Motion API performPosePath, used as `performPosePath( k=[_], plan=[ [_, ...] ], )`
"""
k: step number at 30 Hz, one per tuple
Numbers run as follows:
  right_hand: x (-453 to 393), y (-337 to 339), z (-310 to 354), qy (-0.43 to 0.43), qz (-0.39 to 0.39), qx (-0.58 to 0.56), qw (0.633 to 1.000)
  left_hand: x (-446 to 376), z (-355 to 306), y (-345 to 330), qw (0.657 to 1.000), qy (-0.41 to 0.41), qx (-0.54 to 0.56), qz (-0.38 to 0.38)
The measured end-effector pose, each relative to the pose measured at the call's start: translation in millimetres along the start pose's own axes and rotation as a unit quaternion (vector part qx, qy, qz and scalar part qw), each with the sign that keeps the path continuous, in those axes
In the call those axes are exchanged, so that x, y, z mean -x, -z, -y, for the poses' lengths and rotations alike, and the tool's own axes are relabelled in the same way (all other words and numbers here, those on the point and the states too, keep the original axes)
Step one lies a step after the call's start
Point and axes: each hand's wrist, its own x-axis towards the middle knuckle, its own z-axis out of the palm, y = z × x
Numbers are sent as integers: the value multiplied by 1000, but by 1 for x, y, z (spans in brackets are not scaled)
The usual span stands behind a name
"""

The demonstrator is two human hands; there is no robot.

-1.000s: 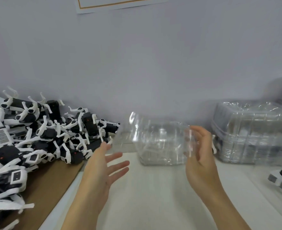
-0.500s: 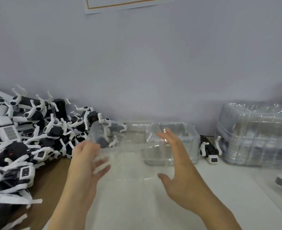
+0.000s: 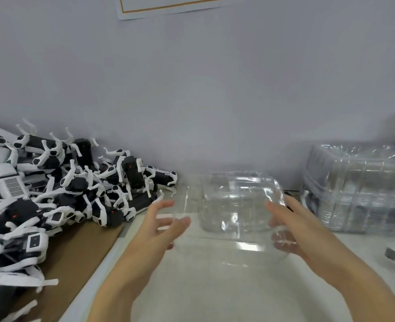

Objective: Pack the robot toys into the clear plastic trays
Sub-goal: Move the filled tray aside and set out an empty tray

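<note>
The clear plastic tray [image 3: 232,219] sits between the 2 hands, long side running left to right, near the bench's [image 3: 215,293] back edge. The left hand [image 3: 161,226] and right hand [image 3: 291,231] hold its ends, fingers spread. The robot toys [image 3: 59,191] lie left, nearer the left hand.

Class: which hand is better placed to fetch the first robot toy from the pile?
Left. The left hand is beside the pile of robot toys; the right hand is across the clear tray.
</note>
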Motion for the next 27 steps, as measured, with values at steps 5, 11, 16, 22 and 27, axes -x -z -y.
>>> performPosePath(
  k=[5, 11, 16, 22, 27],
  plan=[
    [7, 27, -1, -93, 27, 64, 993, -5, 4, -5, 996, 39, -22, -72],
    [5, 26, -15, -138, 36, 180, 973, -22, 0, -9, 967, 42, -32, -249],
    [0, 26, -20, -108, -8, 225, 968, -60, -2, 17, 925, -27, -311, -217],
    [-10, 27, -30, -30, -52, 286, 957, -110, -3, 71, 706, 31, -703, -80],
    [-15, 27, -36, -13, -67, 281, 957, -131, 1, 109, 564, 89, -816, 96]
  ],
)
